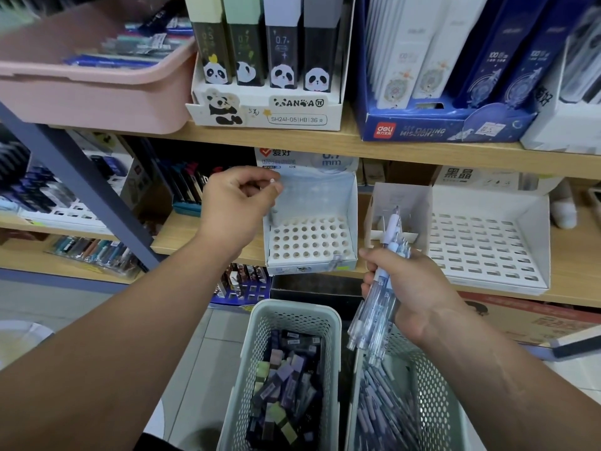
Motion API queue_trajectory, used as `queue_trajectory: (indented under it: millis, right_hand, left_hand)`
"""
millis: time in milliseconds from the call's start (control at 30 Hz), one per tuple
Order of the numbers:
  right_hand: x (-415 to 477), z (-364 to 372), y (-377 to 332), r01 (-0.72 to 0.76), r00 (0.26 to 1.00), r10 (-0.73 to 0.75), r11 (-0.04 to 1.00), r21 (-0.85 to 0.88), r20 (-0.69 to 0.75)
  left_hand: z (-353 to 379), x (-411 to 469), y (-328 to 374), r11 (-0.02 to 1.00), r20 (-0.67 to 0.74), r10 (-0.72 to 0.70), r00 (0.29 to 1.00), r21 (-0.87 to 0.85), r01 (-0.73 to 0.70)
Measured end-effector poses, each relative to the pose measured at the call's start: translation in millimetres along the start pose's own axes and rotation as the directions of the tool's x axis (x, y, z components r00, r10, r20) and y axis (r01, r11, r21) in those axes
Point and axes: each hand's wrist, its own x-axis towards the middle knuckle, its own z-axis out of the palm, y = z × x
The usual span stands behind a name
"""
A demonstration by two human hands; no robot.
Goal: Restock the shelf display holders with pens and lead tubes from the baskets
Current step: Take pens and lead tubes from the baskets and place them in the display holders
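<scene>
Baskets below; left hand pinches one pen upright, above holder back-left holes; right hand grips pen bundle, holder's right.

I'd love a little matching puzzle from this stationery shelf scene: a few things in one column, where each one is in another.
Things:
1. bundle of clear pens
2. small dark lead tubes
3. pink plastic bin
4. white holder with round holes

Places:
A. top shelf, far left
B. left green basket
C. right hand
D. middle shelf, beside the left hand

Pairs: 1-C, 2-B, 3-A, 4-D
</scene>
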Motion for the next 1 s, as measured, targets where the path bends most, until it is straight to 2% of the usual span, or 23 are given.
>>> queue_trajectory:
  millis: [267,467,1000]
  right_hand:
    - [-2,1,0,0.002,1.000,-0.002,1.000,-0.011,0.002]
    - [-2,1,1,0.003,1.000,-0.003,1.000,-0.022,-0.008]
    - [-2,2,1,0.006,1.000,-0.006,1.000,-0.012,0.014]
  left_hand:
    - [-4,5,-2,0.997,-0.127,-0.017,0.992,0.069,0.026]
    - [-3,3,-2,0.995,-0.026,-0.008,1.000,0.102,0.011]
    - [-8,11,4,0.998,0.027,-0.027,0.999,0.063,0.025]
